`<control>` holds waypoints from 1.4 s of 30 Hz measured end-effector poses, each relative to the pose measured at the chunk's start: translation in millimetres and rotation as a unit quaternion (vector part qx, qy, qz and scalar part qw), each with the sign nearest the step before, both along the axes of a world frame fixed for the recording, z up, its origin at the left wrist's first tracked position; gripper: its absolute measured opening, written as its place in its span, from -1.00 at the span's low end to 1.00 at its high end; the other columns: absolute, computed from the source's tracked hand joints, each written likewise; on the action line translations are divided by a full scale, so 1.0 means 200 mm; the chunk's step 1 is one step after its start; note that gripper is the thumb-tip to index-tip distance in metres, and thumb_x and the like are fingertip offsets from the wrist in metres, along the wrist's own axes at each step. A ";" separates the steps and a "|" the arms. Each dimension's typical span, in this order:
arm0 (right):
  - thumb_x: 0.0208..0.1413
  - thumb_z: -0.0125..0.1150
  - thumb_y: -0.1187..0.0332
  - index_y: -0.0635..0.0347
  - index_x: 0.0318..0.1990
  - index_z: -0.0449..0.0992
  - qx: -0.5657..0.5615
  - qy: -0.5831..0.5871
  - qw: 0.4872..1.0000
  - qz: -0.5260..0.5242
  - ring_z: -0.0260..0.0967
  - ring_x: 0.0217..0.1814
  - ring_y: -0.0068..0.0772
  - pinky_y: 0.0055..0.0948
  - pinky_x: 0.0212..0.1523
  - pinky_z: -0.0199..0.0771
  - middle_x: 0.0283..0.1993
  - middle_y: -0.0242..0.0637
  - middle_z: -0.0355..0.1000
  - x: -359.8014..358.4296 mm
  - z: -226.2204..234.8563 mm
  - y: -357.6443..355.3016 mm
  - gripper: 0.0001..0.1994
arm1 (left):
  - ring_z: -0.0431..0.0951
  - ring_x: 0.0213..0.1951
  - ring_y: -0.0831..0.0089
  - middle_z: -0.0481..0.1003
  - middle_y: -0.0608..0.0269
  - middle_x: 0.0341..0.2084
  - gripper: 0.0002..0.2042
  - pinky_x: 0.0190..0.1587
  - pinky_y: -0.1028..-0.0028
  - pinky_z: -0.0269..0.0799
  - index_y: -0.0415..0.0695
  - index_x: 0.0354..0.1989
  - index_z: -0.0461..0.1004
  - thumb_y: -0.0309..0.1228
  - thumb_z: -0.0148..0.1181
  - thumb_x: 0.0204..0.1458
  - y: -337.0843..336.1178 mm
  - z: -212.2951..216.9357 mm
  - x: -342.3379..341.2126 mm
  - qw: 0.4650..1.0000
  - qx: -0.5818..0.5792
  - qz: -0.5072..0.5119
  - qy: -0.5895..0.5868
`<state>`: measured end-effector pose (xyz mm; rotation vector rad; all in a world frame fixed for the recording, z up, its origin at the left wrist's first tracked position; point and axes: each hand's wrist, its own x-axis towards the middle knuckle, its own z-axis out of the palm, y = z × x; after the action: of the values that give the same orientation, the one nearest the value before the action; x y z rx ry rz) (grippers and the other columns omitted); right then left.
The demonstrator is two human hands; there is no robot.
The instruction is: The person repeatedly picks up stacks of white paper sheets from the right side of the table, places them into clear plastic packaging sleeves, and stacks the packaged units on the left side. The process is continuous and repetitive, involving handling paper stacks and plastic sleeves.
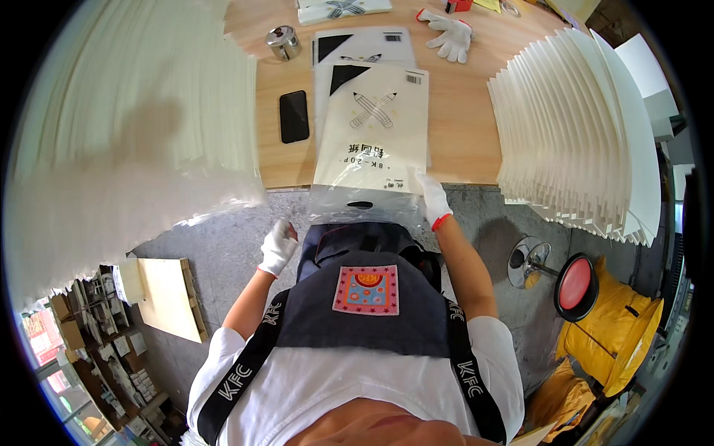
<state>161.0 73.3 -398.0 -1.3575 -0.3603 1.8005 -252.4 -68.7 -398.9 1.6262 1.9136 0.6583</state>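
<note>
A pack of drawing paper (375, 134) in a clear plastic sleeve lies on the table before me, with crossed pencils and a black corner on its cover. Its clear flap (364, 212), with a dark hand hole, hangs over the table's front edge. My right hand (435, 199), in a white glove with a red cuff, pinches the pack's near right edge; its fingertips are partly hidden. My left hand (278, 247), gloved alike, is apart from the pack, left of my lap, its fingers curled in with nothing visible in them. More similar packs (364, 43) lie underneath and beyond.
Tall stacks of white sheets or sleeves stand left (149, 126) and right (573, 126). On the table (461, 111) are a phone (294, 117), a metal tin (283, 42) and a loose white glove (450, 39). A red-topped stool (576, 287) and yellow bags (606, 327) are at right.
</note>
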 end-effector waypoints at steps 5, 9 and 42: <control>0.15 0.22 0.26 0.18 -0.12 0.52 0.066 -0.023 0.986 0.149 0.27 -0.54 -0.64 -0.58 -0.61 0.24 -0.40 -0.43 0.45 0.05 0.17 -0.13 -0.77 | 0.44 -0.44 0.53 0.39 0.35 -0.60 -0.84 -0.35 0.44 0.38 -0.14 -0.36 0.46 -0.32 0.10 0.15 0.46 0.01 0.29 0.862 -0.159 0.217 -0.429; 0.17 0.18 0.20 0.15 -0.22 0.54 0.003 -0.145 0.877 0.458 0.14 -0.71 -0.70 -0.63 -0.73 0.11 -0.56 -0.46 0.39 0.33 0.25 -0.38 -0.78 | 0.35 -0.47 0.59 0.36 0.34 -0.64 -0.79 -0.40 0.42 0.32 -0.18 -0.39 0.45 -0.29 0.11 0.16 0.60 0.19 0.41 0.977 -0.102 0.046 -0.184; 0.16 0.08 0.24 0.08 -0.22 0.39 0.735 -0.189 0.619 0.200 0.28 -0.34 -0.28 -0.33 -0.34 0.23 -0.29 -0.24 0.38 -1.53 3.90 1.05 -0.85 | 0.49 -0.37 0.43 0.49 0.27 -0.41 -0.65 -0.39 0.39 0.34 -0.03 0.00 0.44 -0.07 0.03 0.21 0.29 3.71 -0.56 0.735 0.488 0.128 0.454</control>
<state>-145.2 283.5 382.3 -0.3309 -1.9554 0.7780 -364.5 -10.8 342.5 2.7114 2.7470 1.3068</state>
